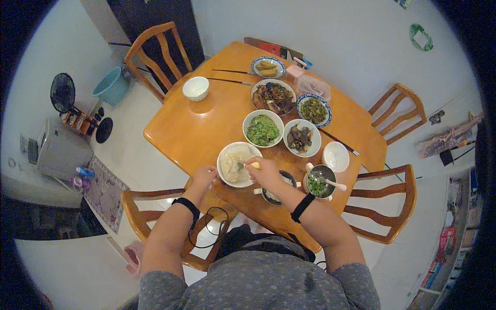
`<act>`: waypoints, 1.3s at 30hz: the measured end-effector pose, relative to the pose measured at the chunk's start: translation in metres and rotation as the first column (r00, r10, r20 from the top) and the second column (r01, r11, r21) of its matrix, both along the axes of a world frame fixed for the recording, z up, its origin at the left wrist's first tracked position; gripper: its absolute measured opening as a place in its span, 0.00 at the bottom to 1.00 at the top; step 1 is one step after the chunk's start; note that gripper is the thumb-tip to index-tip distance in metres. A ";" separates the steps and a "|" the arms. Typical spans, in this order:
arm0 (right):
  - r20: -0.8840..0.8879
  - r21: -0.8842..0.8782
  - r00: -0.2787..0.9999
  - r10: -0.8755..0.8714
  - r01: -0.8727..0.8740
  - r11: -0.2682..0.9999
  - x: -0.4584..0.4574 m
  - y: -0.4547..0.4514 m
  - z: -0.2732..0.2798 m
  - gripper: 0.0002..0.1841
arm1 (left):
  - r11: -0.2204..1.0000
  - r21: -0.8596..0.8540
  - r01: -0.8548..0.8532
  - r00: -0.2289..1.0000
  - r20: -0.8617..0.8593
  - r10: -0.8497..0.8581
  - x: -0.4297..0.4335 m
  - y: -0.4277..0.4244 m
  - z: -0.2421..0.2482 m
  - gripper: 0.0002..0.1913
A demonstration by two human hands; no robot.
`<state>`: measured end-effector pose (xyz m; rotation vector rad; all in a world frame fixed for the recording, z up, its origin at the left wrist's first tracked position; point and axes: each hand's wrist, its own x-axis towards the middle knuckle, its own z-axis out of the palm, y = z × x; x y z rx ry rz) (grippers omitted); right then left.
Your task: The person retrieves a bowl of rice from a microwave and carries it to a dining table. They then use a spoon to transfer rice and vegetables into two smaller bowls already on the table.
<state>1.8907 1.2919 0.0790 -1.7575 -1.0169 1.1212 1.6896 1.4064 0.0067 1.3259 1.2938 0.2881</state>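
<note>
My right hand (267, 174) grips the yellow handle of a spoon (255, 165). The spoon's other end is down in a pale, mashed-looking food (234, 161) that fills much of a white bowl (220, 164). At the left side of this bowl is my left hand (205, 177), fingertips close to the rim; whether it holds the rim or something small is unclear. Partly under my right forearm stands a two-handled bowl of white rice (286, 180). To its right, a two-handled bowl (329, 190) contains chopped greens and a spoon with a pink handle (336, 185).
Beyond are a bowl of leafy greens (262, 130), a bowl of dark sliced food (299, 137) and a plate of browned food (274, 97). Chopsticks (341, 142) lie near a white bowl (336, 157). Wooden chairs (381, 203) surround the wooden table (217, 124). A dark cable (209, 247) hangs near my lap.
</note>
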 end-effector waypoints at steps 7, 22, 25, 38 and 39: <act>0.268 0.284 0.962 -0.048 -0.031 0.958 -0.007 -0.013 0.001 0.10 | 0.995 0.096 -0.024 0.962 -0.268 0.049 0.000 0.002 0.020 0.10; -0.636 0.070 0.754 -0.164 0.268 0.961 0.085 -0.016 0.102 0.10 | 0.252 0.497 0.830 0.481 -0.411 -0.774 0.210 -0.149 0.054 0.10; -0.637 0.094 0.751 -0.175 0.301 0.949 0.104 -0.032 0.128 0.11 | 0.235 0.605 0.761 0.571 -0.452 -0.686 0.242 -0.140 0.036 0.11; -0.379 0.064 0.828 -0.412 0.468 0.881 0.152 -0.211 0.130 0.09 | 0.350 0.472 0.809 0.565 -0.460 -0.685 0.273 -0.101 0.043 0.12; -0.287 0.066 0.882 -0.373 0.407 0.911 0.139 -0.217 0.114 0.09 | 0.264 0.495 0.828 0.511 -0.471 -0.719 0.273 -0.089 0.047 0.12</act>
